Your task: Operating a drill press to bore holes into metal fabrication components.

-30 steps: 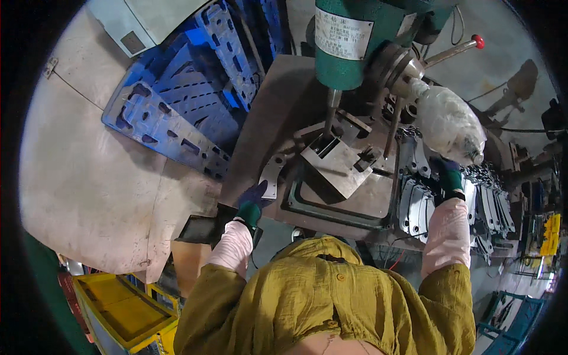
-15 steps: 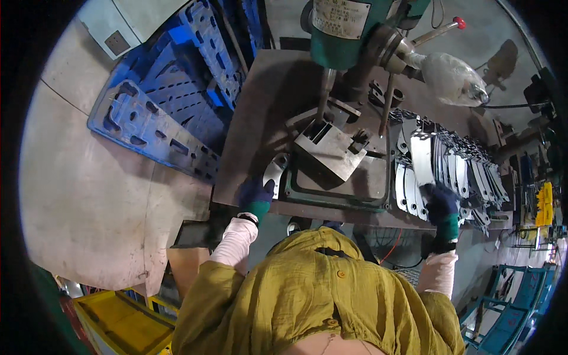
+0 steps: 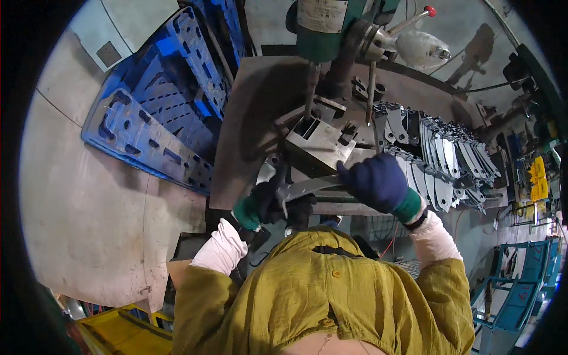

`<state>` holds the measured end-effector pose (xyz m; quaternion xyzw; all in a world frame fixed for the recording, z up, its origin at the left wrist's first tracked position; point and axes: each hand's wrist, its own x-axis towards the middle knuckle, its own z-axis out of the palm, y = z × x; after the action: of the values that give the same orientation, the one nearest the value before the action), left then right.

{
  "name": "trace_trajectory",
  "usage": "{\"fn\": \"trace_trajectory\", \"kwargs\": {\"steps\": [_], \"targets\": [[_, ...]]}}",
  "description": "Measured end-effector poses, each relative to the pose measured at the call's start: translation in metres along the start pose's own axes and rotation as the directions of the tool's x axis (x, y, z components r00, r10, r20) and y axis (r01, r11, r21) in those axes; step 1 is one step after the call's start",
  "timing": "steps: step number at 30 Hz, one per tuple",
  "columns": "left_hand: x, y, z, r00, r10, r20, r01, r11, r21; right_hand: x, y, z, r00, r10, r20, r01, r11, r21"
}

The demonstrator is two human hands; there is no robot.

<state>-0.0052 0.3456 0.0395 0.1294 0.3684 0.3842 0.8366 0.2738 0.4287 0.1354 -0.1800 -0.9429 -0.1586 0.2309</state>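
Note:
A curved flat metal plate [image 3: 316, 186] spans the space between my two gloved hands, above the front edge of the bench. My right hand [image 3: 378, 182], in a dark blue glove with a green cuff, is closed round its right end. The fingers of my left hand [image 3: 263, 202] are closed about its left end; they are partly in shadow. Just beyond my left hand, a second metal plate [image 3: 266, 170] lies on the bench beside the machine's base. A steel block-shaped fixture [image 3: 322, 144] sits under the spindle [image 3: 312, 89] of a green drill press [image 3: 322, 38].
Rows of similar metal plates [image 3: 441, 154] lie along the bench's right side. The press has a red-knobbed lever [image 3: 429, 10] and a plastic-wrapped part [image 3: 423, 48]. Blue plastic pallets [image 3: 160, 133] stand left of the bench [image 3: 236, 118]. A teal rack [image 3: 518, 290] is at the lower right.
My right hand has come left from the plate rows, bringing a plate. My left hand has left the plate on the bench and met the carried one. The view has shifted slightly.

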Motion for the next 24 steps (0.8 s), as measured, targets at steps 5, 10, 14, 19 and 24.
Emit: {"fn": "trace_trajectory", "kwargs": {"steps": [5,10,14,19,24], "targets": [[-0.002,-0.009,-0.035,0.894,0.275,0.355,-0.447,0.623,0.642,0.023,0.008,0.023,0.996,0.077,-0.041,-0.068,0.978,0.196],[0.026,-0.016,-0.057,0.768,0.584,0.263,-0.486,0.263,0.833,0.052,0.055,-0.016,0.727,0.417,0.545,-0.343,-0.467,0.815],[0.045,0.007,-0.024,0.882,0.434,-0.183,-0.087,0.532,0.842,0.092,0.066,-0.079,0.833,0.251,0.493,-0.038,-0.863,0.504],[0.115,-0.007,-0.053,0.923,0.278,-0.265,-0.24,0.956,0.167,0.112,0.078,-0.102,0.806,0.208,0.554,-0.036,-0.917,0.396],[0.146,-0.001,-0.066,0.897,0.276,-0.345,-0.199,0.949,0.243,0.125,0.067,-0.109,0.751,0.228,0.619,0.032,-0.95,0.311]]}}
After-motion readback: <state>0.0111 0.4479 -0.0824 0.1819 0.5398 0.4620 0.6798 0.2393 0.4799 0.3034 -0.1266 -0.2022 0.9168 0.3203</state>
